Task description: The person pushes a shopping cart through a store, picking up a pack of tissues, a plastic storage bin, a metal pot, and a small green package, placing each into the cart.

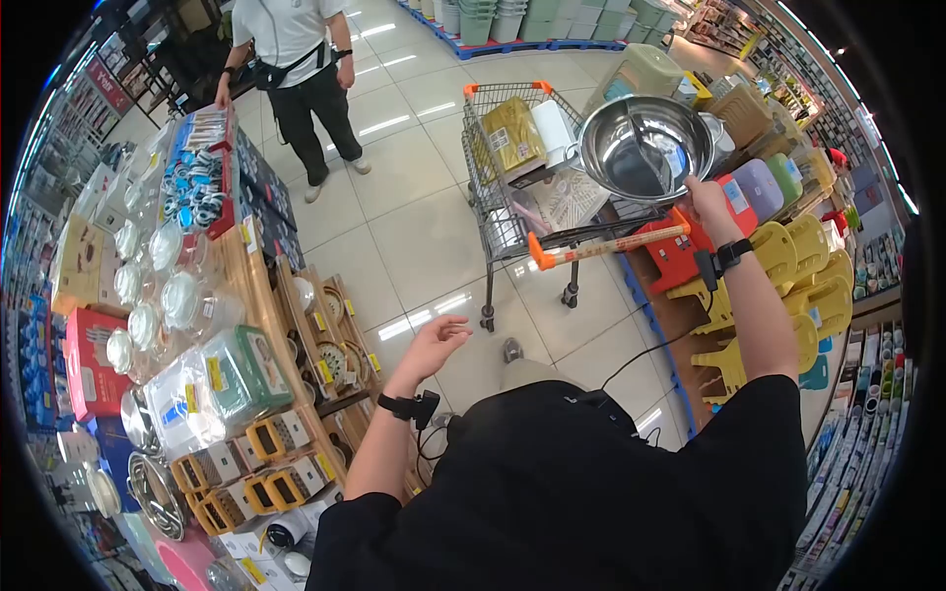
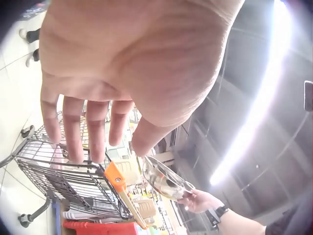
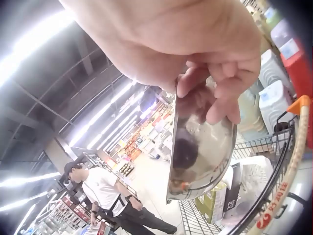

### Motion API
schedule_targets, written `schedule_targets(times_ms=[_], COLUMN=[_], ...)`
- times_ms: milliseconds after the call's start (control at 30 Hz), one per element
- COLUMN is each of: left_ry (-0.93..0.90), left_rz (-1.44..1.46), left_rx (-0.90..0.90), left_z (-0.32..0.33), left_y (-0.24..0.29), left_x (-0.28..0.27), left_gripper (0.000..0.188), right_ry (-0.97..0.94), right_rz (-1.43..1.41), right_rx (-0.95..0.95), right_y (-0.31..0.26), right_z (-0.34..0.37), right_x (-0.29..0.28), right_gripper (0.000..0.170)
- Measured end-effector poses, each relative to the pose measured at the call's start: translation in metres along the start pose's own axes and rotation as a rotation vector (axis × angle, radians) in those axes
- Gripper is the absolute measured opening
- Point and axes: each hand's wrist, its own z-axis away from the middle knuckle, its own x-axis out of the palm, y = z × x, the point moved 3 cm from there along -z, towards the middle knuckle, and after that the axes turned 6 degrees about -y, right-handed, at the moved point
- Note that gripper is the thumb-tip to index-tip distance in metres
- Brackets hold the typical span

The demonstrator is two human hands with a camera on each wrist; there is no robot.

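A divided steel pot point(image 1: 645, 148) hangs by its rim from the right hand point(image 1: 707, 200), over the shopping cart.
The pot, with a curved divider inside and loop handles at its sides, is in front of the right hand, whose fingers are curled at the near rim, pinching it; the left hand point(image 1: 434, 347) is empty, held palm down in the air with its fingers loosely spread, well apart from the pot. Just below the right hand is the orange-ended cart handle point(image 1: 611, 244); beyond it, the wire cart point(image 1: 480, 197) carries a gold package point(image 1: 514, 136) and a white box point(image 1: 554, 130). To the right hand's right are yellow plastic chairs point(image 1: 734, 305); left of the left hand, a wooden display point(image 1: 241, 295) bears lidded glass jars point(image 1: 179, 295). Farther ahead stands a person in a white shirt point(image 1: 296, 39).
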Motion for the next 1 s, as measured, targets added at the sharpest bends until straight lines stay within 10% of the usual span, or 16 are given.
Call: schedule_targets(times_ms=[300,500,767,1000], left_ry=[0.243,0.285,0.089,0.054], left_rz=[-0.549,-0.814,-0.952,-0.849], left_rx=[0.239,0.259,0.21,0.164], left_z=[-0.098,-0.164,-0.192,-0.19], left_y=[0.071,0.093,0.072,0.088], left_x=[0.057,0.093,0.099,0.095], left_gripper=[0.051,0.057,0.043,0.033], right_ry=[-0.06,-0.164,-0.416,-0.178], right_rz=[0.081,1.041,1.123,1.027], right_rx=[0.127,-0.688,-0.576,-0.619], right_y=[0.037,0.026,0.044,0.019], right_z=[-0.154,-0.226,-0.231,-0.238], right_x=[0.025,0.073,0.156,0.126], right_gripper=[0.03,0.031,0.023,0.025])
